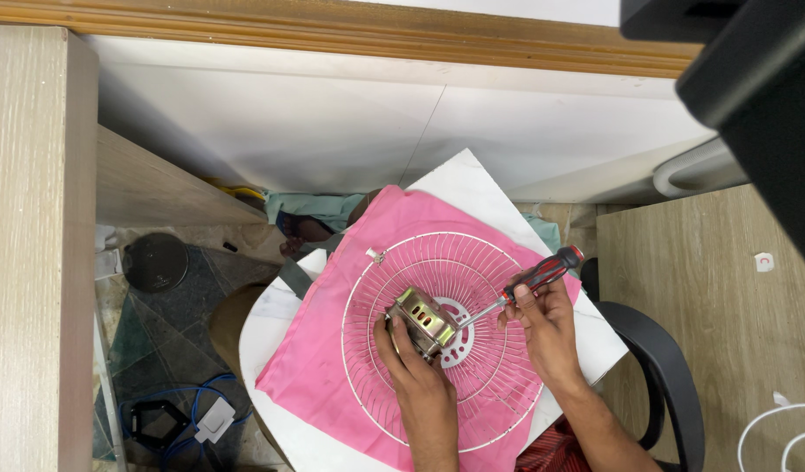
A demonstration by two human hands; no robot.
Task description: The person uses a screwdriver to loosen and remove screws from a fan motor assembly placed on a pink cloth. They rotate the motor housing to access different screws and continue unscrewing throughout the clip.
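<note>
While left hand (417,374) clasps metal motor (424,321) on wire guard (499,398), right hand (547,325) grip holds screwdriver (532,281).

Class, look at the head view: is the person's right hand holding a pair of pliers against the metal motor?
No, the right hand grips a red-and-black-handled screwdriver whose tip meets the metal motor, which the left hand steadies.

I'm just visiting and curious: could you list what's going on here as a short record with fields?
Left hand: left hand grips a metal motor
Right hand: right hand holds a screwdriver, tip toward the motor
Under the motor: white wire fan guard
Surface: pink cloth over a white board
Nearby: black chair at right, blue cable on the floor
</note>
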